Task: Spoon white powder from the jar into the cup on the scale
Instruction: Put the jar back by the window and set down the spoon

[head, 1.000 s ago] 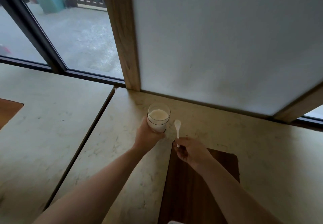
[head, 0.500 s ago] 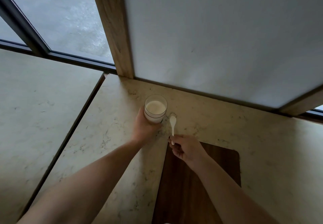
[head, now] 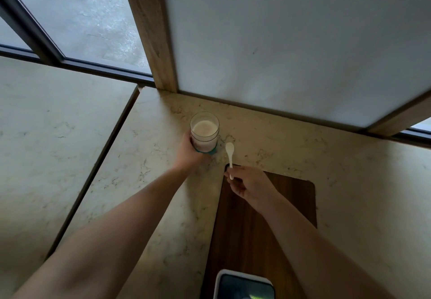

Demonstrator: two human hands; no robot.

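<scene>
An open glass jar (head: 204, 133) of white powder with a teal base stands on the marble counter (head: 349, 182) near the wall corner. My left hand (head: 187, 153) wraps around its lower left side. My right hand (head: 250, 185) pinches the handle end of a small white spoon (head: 230, 153), whose empty bowl points away from me, just right of the jar and apart from it. At the bottom edge, a white-rimmed device with a dark glossy top, probably the scale (head: 245, 284), is partly in view. No cup is visible.
A dark wooden board (head: 261, 228) lies on the counter under my right forearm and carries the scale. A pale wall panel and a wooden post (head: 151, 30) rise right behind the jar. A second counter slab (head: 46, 135) lies to the left across a dark gap, below a window.
The view has tilted downward, so the jar, the spoon and both hands sit lower in frame and the scale's edge has appeared at the bottom. Both hands keep the same holds.
</scene>
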